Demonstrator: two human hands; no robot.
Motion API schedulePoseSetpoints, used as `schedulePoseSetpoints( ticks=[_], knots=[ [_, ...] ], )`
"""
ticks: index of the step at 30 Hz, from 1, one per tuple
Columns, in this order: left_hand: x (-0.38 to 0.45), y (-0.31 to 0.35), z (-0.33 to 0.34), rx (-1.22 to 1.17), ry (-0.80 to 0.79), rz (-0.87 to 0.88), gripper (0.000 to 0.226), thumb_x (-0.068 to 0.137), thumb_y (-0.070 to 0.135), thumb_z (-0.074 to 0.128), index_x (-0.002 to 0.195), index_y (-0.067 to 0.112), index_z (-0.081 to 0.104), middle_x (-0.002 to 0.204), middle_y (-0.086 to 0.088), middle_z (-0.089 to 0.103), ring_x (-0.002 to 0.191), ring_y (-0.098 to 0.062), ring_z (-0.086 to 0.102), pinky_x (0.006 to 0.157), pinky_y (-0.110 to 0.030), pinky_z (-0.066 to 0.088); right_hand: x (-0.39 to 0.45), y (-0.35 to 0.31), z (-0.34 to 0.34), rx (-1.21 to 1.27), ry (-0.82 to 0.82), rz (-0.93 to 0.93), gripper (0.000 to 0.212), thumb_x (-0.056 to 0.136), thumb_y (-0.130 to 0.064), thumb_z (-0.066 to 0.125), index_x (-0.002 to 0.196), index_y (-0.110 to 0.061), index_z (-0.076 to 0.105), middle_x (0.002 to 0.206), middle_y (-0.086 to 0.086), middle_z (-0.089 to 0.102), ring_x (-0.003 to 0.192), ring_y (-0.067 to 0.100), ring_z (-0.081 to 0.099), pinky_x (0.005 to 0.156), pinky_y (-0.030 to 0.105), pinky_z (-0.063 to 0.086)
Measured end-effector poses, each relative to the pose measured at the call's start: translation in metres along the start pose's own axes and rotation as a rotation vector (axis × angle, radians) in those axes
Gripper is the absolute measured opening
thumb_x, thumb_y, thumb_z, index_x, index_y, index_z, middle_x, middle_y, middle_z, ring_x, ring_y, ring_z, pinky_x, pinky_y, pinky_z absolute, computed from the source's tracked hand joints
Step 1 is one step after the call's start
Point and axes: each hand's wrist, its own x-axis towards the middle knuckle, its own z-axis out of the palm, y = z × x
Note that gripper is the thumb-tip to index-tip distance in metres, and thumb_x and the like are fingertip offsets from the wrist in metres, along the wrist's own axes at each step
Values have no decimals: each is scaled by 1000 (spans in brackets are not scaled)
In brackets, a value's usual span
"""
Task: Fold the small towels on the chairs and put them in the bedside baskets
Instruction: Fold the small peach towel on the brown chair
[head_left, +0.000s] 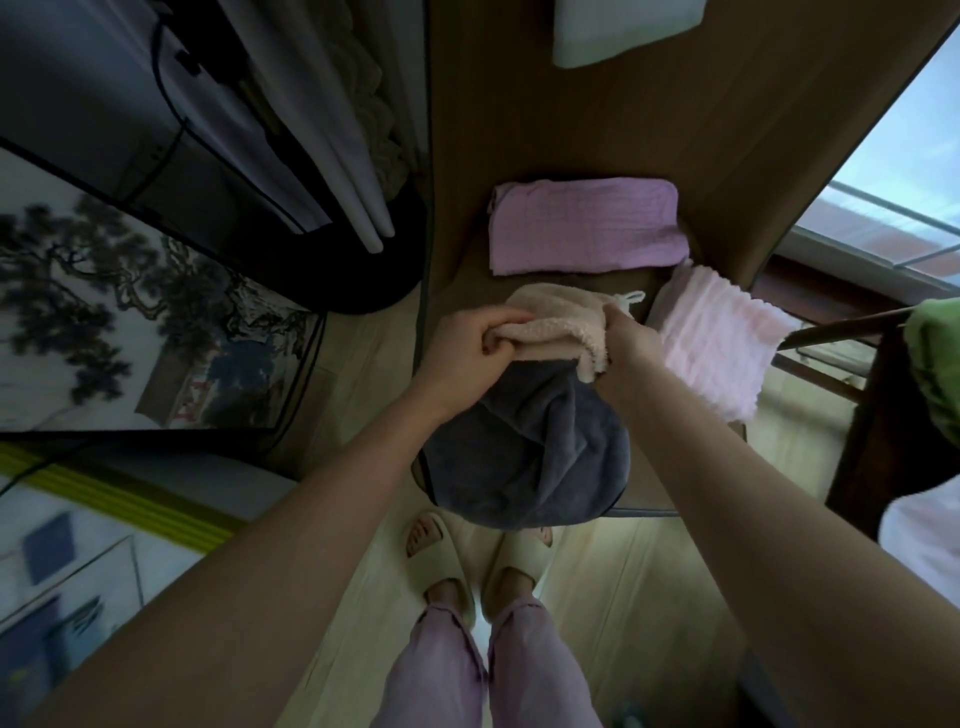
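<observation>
Fingers (498, 332) round peach towel (561, 325)

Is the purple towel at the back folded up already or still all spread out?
Folded. The purple towel lies as a neat flat rectangle with a doubled, rounded edge at its left end, apart from the beige towel that both hands grip.

Both hands, left (470, 345) and right (626, 338), grip a beige towel (550, 327) above a grey towel (524, 457); purple towel (584, 226) beyond.
</observation>
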Motion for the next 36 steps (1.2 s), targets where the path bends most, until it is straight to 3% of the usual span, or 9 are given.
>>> schedulePoseSetpoints(
  ticks=[4, 10, 14, 18, 21, 24, 28, 32, 36],
  knots=[
    [-2, -1, -4, 145, -149, 103, 44, 90, -6, 47, 129, 9, 59, 138, 4, 51, 127, 2, 42, 109, -11, 30, 7, -6, -25, -354, 118, -355, 47, 99, -39, 48, 133, -6, 49, 125, 10, 57, 116, 24, 54, 99, 33, 44],
    [13, 4, 27, 37, -185, -36, 36, 94, 7, 54, 129, 11, 60, 143, 1, 47, 127, -8, 48, 105, -19, 39, 17, -21, -62, -336, 55, -629, 31, 100, -38, 47, 117, -12, 52, 106, 2, 59, 97, 12, 56, 77, 19, 45],
    [32, -9, 51, 216, 58, -186, 36, 96, 23, 55, 129, 11, 57, 133, -8, 53, 121, -21, 51, 93, -20, 36, 32, -29, -85, -256, 8, -606, 22, 98, -37, 54, 101, -15, 54, 92, -2, 61, 85, 8, 60, 74, 26, 52],
    [55, -15, 78, 393, 6, -390, 68, 88, 53, 58, 143, 17, 40, 144, -12, 43, 129, -31, 44, 103, -36, 37, 45, -23, -97, -268, -72, -580, 22, 94, -44, 55, 102, -24, 58, 107, 7, 63, 103, 23, 62, 92, 45, 54],
    [65, -20, 93, 572, -15, -473, 86, 79, 65, 60, 147, 23, 28, 148, -13, 34, 134, -35, 34, 110, -48, 31, 48, -18, -99, -267, -170, -552, 13, 98, -38, 52, 104, -28, 58, 101, -6, 63, 100, 15, 63, 87, 36, 55],
    [61, -25, 96, 741, -34, -425, 63, 84, 56, 61, 132, 18, 45, 136, -14, 49, 122, -32, 46, 101, -44, 36, 49, -15, -101, -253, -242, -522, 21, 99, -39, 50, 115, -27, 58, 105, -9, 64, 99, 7, 63, 83, 25, 55],
    [45, -24, 80, 556, -79, -355, 31, 93, 49, 49, 100, 21, 61, 107, -2, 56, 85, -19, 53, 67, -31, 41, 46, -14, -96, -229, -268, -502, 22, 99, -39, 50, 117, -29, 57, 114, -3, 65, 105, 13, 64, 89, 31, 55],
    [18, -22, 40, 351, 71, -387, 24, 92, 32, 59, 100, 10, 65, 97, -2, 61, 88, -20, 58, 68, -30, 44, 30, -13, -75, -233, -318, -490, 20, 100, -40, 47, 114, -28, 55, 106, -10, 63, 98, 5, 62, 83, 23, 53],
    [-9, -35, -13, 302, 189, -514, 42, 88, 42, 62, 115, 9, 60, 114, -8, 64, 105, -26, 60, 77, -24, 38, 7, -2, -33, -292, -421, -494, 21, 101, -38, 47, 114, -24, 54, 101, -12, 61, 88, -3, 60, 73, 15, 49]
  ],
)
